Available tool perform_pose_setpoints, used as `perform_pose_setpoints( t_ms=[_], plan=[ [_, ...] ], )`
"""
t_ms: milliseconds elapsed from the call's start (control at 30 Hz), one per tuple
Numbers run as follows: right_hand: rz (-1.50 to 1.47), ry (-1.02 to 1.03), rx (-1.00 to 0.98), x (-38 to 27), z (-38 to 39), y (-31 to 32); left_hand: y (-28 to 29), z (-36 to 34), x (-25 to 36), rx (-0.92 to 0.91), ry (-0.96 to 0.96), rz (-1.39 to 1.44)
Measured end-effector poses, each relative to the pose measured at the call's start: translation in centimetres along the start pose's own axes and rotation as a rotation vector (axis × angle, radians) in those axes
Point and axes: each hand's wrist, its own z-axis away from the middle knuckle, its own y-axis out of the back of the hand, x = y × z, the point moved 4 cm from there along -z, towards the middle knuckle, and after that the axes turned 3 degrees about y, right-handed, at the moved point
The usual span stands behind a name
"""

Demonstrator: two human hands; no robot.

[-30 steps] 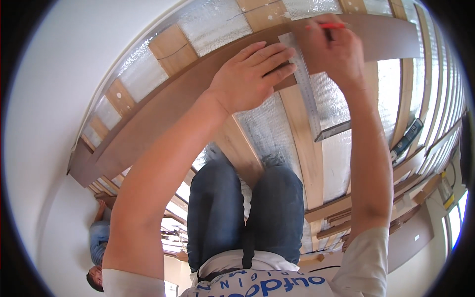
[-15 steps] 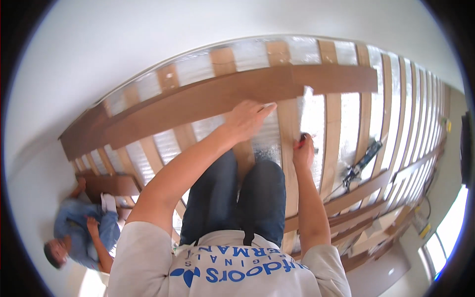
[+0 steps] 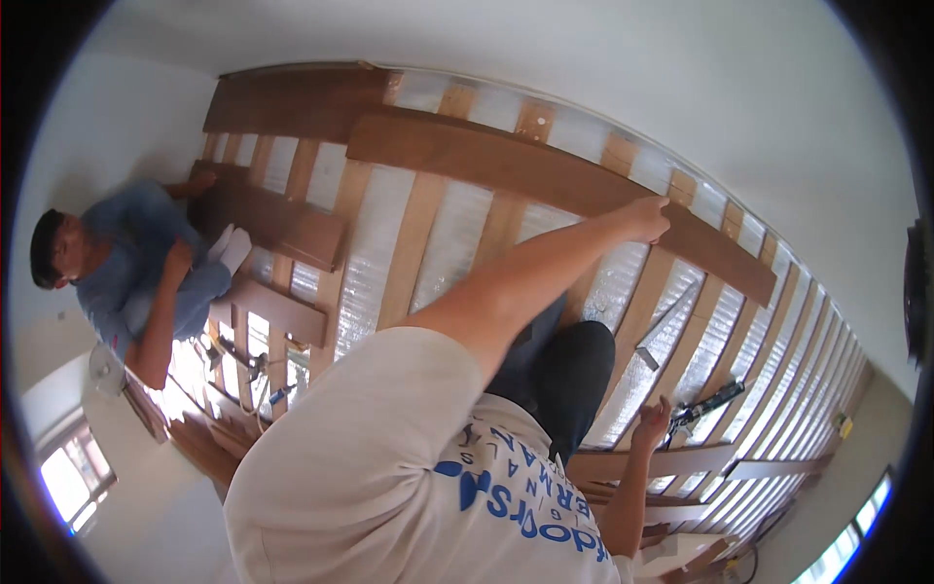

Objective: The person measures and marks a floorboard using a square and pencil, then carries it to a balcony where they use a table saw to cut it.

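My left hand (image 3: 644, 220) bears on the brown plank (image 3: 506, 167), likely steadying it across the battens (image 3: 412, 243); my right hand (image 3: 653, 425) hovers near the power tool (image 3: 716, 400). I cannot tell either's grip.

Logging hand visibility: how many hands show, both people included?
4: left hand on the long brown board; right hand near the dark tool; co-worker's one hand at a shorter board, other hand lower in view. None appears hidden.
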Motion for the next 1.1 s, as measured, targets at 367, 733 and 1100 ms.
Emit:
perform_pose_setpoints(
  t_ms=[367, 733, 1100],
  plan=[
    [0.197, -0.795, 0.450, 24.0, 38.8, 4.1, 7.1, 35.1, -19.6, 0.149, 0.406, -0.016],
    [-0.146, -0.737, 0.763, 30.6, 31.5, -3.0, 18.4, 41.1, -28.2, 0.102, 0.755, -0.489],
    [-0.464, -1.028, 0.437, 41.3, 24.8, 6.4, -0.3, 28.8, -0.6, 0.173, -0.192, -0.610]
  ],
)
